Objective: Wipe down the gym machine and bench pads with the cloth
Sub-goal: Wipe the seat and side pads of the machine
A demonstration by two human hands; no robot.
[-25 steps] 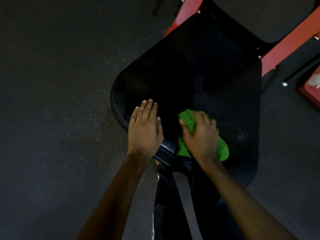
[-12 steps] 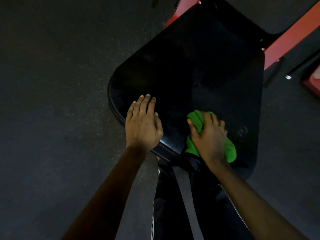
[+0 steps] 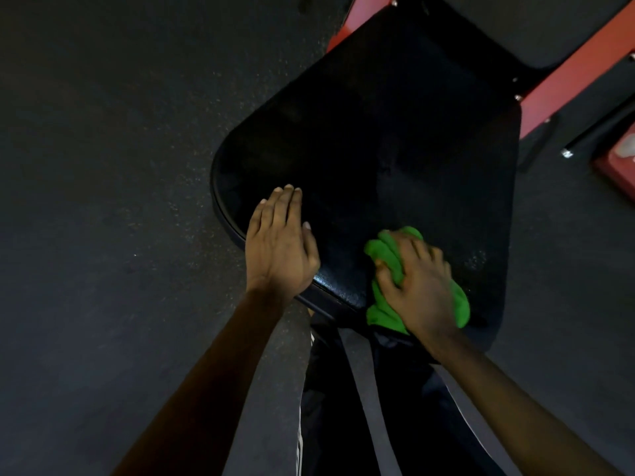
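Both on the black pad (image 3: pixel 378 149): left hand (image 3: pixel 280 245) lies flat, right hand (image 3: pixel 417 286) grips the green cloth (image 3: pixel 385 250) bunched beneath it.

cloth (image 3: pixel 386 250) half covered, machine frame (image 3: pixel 577 73) cut off

Right hand (image 3: pixel 417 286) on green cloth (image 3: pixel 386 250)

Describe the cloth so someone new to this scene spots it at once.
Find the large black seat pad on the red frame, mid-view. At its near edge, the right hand grips a bunched cloth, with the left hand flat on the pad beside it. The cloth is bright green, the only green thing amid black, red and grey.
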